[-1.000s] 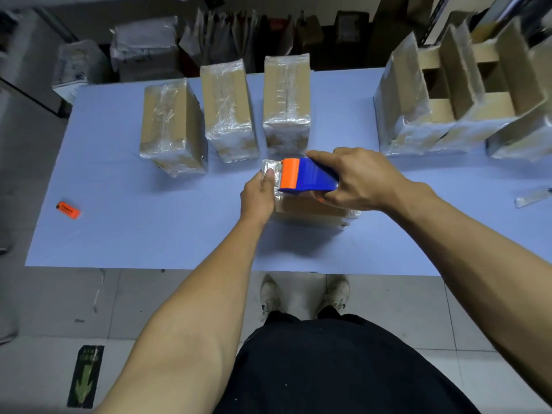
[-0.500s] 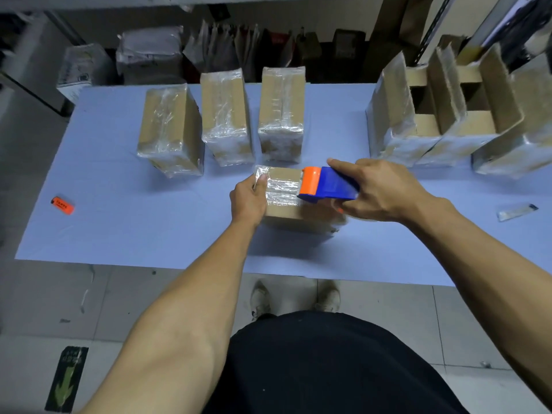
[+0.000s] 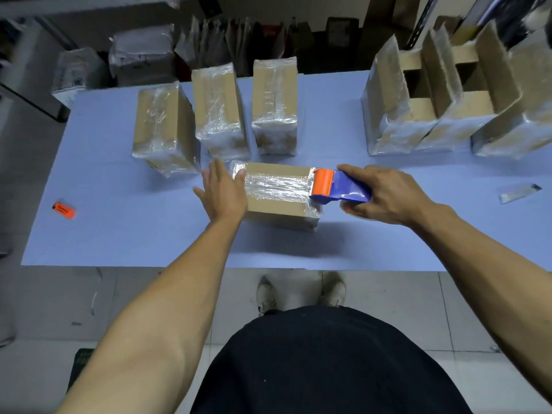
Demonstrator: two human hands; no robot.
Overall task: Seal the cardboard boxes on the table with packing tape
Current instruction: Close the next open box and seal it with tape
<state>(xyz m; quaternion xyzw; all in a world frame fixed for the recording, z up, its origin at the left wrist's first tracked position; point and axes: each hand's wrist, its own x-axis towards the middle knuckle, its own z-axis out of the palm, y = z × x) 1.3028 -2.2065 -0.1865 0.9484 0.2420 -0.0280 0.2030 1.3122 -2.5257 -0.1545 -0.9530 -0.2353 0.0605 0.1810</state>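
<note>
Box being taped: a cardboard box point(image 3: 277, 189) lies near the front middle of the blue table point(image 3: 119, 234), with a strip of clear packing tape point(image 3: 276, 183) running along its top from the left end to the right end.
Left hand: the left hand point(image 3: 222, 192) is flat with fingers straight and spread, resting against the box's left end; the thumb lies on the taped top corner.
Right hand: the right hand point(image 3: 385, 195) grips the tape dispenser point(image 3: 337, 188), fingers curled round its blue body.
Dispenser position: its orange roller end sits at the box's right top edge, touching the tape.
Sealed boxes: three tape-wrapped boxes point(image 3: 219, 110) stand in a row behind the worked box, near each other.
Open boxes: a group of open-flapped boxes point(image 3: 442, 97) stands at the far right of the table.
Small items: an orange object point(image 3: 63, 210), possibly a lighter, lies near the left edge; a thin blade-like tool point(image 3: 519, 192), too blurred to name, lies at the right.
</note>
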